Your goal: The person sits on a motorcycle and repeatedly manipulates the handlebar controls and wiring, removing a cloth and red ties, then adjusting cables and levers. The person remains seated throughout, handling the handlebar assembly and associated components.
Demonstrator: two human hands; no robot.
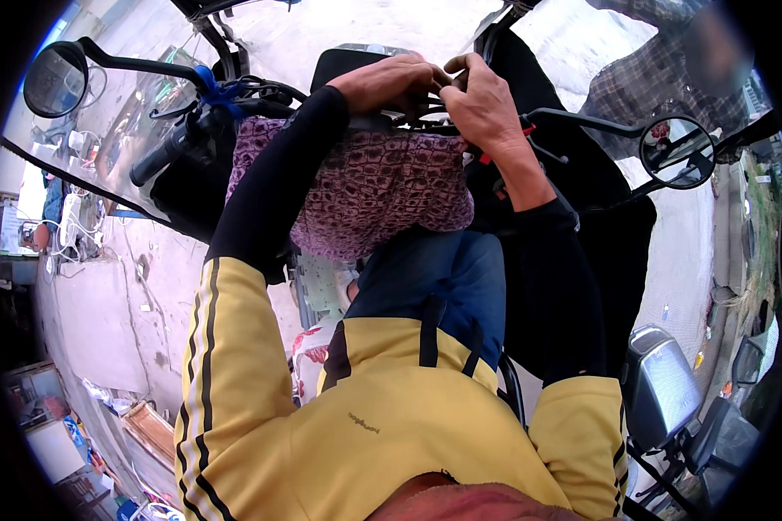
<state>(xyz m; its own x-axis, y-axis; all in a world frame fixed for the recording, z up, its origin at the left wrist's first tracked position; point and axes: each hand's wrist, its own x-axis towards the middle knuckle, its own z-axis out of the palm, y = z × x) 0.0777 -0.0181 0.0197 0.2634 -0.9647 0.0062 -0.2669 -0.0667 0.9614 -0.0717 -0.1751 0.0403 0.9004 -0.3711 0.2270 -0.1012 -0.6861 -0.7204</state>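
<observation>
Both my hands meet at the middle of a vehicle's handlebar, just behind a black display housing (pixel 334 66). My left hand (pixel 389 80) reaches in from the left, fingers bent and closed. My right hand (pixel 485 106) faces it, its thumb and fingers curled together close to the left fingertips. Thin dark strands (pixel 427 108), perhaps cables, show between the hands; whatever the fingertips pinch is too small to make out. Below my wrists a purple and black patterned cloth cover (pixel 378 187) hangs from the bar over my knees. Small red parts (pixel 485 159) sit under my right hand.
Round mirrors stand on the left (pixel 56 80) and right (pixel 678 153). The left handle grip (pixel 163 154) is black, with a blue tie (pixel 217 92) near it. A person in a plaid shirt (pixel 639 87) is at the upper right. Another vehicle's mirror (pixel 665 382) stands close on my right.
</observation>
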